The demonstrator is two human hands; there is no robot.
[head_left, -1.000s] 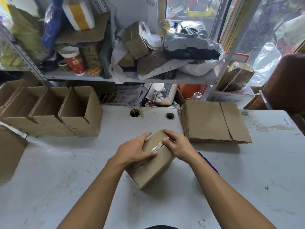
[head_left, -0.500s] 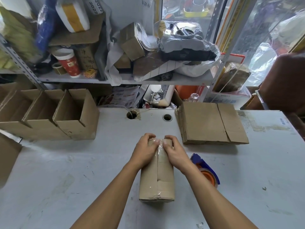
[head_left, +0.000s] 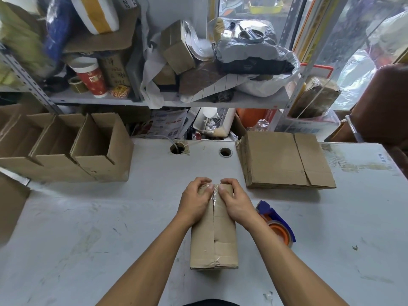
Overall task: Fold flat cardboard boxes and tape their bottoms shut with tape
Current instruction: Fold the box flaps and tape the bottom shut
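A small folded cardboard box [head_left: 213, 246] lies lengthwise on the white table [head_left: 110, 228], its taped seam facing up and running away from me. My left hand [head_left: 194, 203] and my right hand [head_left: 236, 203] sit side by side on its far end. Their fingers curl over the far edge, and both thumbs press the clear tape at the seam. A tape dispenser [head_left: 278, 226] with a blue handle and an orange roll lies just right of the box, partly behind my right forearm. A stack of flat cardboard boxes [head_left: 282, 160] rests at the back right.
Three folded open boxes [head_left: 97, 155] stand in a row at the back left. Two cable holes [head_left: 177, 148] pierce the table near its far edge. A cluttered metal shelf [head_left: 167, 100] rises behind the table. A brown cardboard piece [head_left: 11, 206] overlaps the left edge.
The box has swung from a diagonal to straight lengthwise in front of me. Both hands slid to its far end, and the tape dispenser came into view.
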